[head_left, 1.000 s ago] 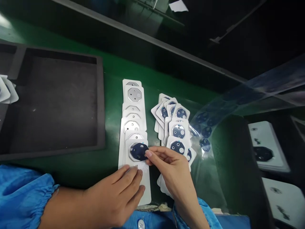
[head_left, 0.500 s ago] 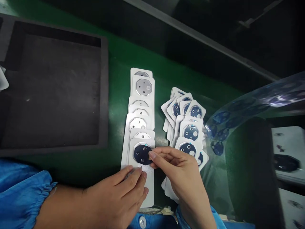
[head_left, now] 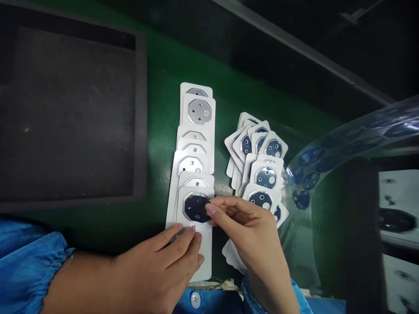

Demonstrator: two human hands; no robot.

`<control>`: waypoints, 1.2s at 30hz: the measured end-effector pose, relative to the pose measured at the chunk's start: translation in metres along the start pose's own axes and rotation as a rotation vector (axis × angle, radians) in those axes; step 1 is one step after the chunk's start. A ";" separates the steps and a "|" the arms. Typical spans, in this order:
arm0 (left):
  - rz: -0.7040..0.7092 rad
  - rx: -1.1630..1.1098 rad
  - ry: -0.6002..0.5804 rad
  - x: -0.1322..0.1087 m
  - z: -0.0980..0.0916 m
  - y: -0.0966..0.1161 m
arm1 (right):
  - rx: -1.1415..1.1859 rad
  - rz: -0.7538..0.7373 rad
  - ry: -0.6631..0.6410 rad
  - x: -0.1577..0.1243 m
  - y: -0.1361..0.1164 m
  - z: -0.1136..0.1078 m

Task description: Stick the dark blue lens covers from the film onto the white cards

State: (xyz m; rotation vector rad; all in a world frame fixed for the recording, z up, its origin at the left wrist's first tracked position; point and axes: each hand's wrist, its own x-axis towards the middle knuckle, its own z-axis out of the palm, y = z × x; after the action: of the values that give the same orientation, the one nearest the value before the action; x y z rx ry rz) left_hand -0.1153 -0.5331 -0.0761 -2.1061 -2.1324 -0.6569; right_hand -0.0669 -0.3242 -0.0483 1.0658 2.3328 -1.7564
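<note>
Green bench mat holds a dark foam tray, a column of white cards showing silver octagons, and a loose pile of cards. Right hand, finger and thumb together, pinches 1 dark octagonal film lying on the front card; left hand rests fingertips on that card, grip unclear. Only that card shows dark film; the column's others show bare silver.

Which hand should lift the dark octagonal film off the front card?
Probably the right hand: its fingertips touch the dark film, while the left hand rests lower on the white card.
</note>
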 end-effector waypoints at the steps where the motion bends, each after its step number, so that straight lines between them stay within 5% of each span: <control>1: -0.002 -0.003 0.000 0.000 0.000 0.000 | -0.001 -0.002 -0.002 0.000 0.000 0.000; 36: 0.003 -0.015 0.011 0.000 0.001 0.000 | 0.005 0.025 -0.019 -0.001 -0.003 -0.001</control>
State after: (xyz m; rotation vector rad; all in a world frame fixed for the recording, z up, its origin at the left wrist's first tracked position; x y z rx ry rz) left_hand -0.1147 -0.5329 -0.0769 -2.1069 -2.1250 -0.6845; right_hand -0.0675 -0.3241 -0.0456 1.0690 2.2951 -1.7567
